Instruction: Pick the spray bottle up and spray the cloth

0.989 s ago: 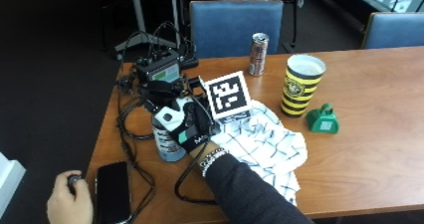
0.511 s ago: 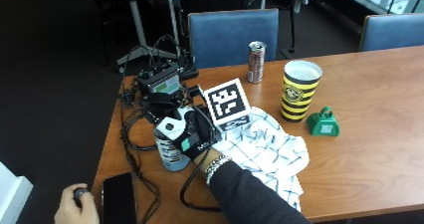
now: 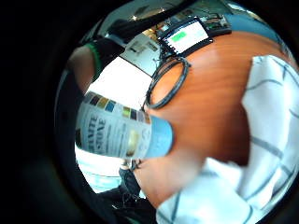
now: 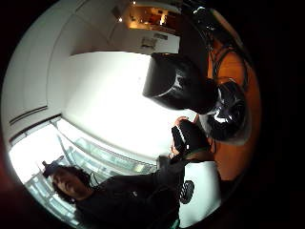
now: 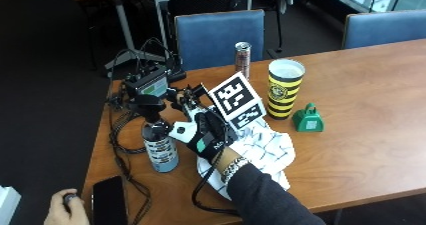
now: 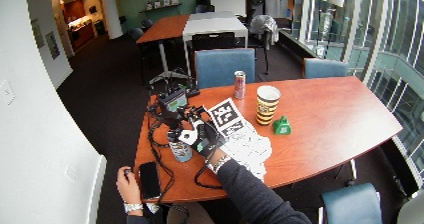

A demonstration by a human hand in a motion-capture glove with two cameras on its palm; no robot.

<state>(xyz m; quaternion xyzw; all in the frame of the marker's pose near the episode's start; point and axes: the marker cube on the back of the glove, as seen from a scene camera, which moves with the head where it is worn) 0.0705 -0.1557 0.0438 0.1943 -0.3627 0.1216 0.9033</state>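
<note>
Standing upright on the wooden table (image 5: 373, 105), the spray bottle (image 5: 158, 140) has the gloved right hand (image 5: 208, 135) just beside it, fingers curled around its side; the checked white cloth (image 5: 263, 150) lies under that hand

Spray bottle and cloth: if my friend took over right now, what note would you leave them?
Hand: the gloved right hand is right up against the bottle; whether it grips it cannot be told.
Things: the black-topped, labelled plastic spray bottle looks upright on the brown wooden table. The white checked cloth lies crumpled beside it, under the person's wrist.
Done: the hand has reached the bottle.
Left: lift the bottle, aim the nozzle at the cloth, spray.
</note>
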